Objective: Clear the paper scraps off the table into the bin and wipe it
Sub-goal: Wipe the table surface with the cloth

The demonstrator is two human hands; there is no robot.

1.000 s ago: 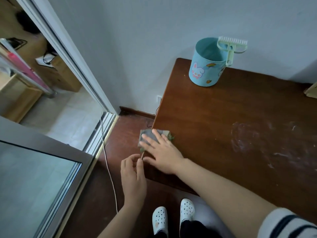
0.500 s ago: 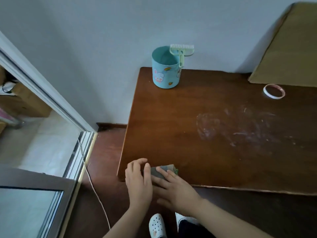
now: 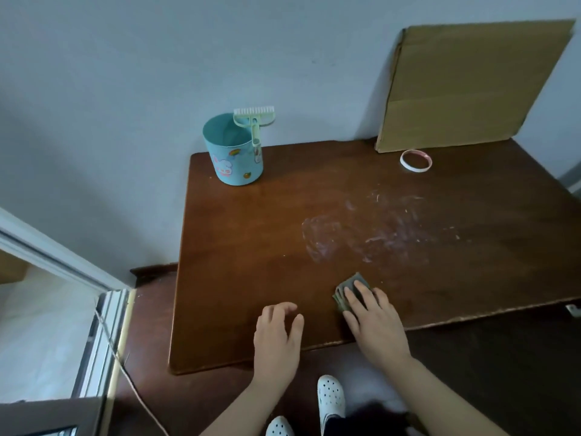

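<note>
Bin [image 3: 234,158] stands at the back-left corner of the tabletop [image 3: 251,247], with a brush [image 3: 254,116] hooked on its rim. Cloth [image 3: 349,287]: folded, flat, well in front of the bin and to its right, near the front edge. Right hand [image 3: 374,322]: grip spread, fingers straight, pressing on the cloth. Left hand [image 3: 276,338]: front of the bin, just left of the cloth; grip loosely curled, holding nothing. Whitish smear [image 3: 371,234]: front-right of the bin, behind the cloth. Tape ring [image 3: 415,161] and cardboard [image 3: 465,86]: right of the bin, by the wall.
</note>
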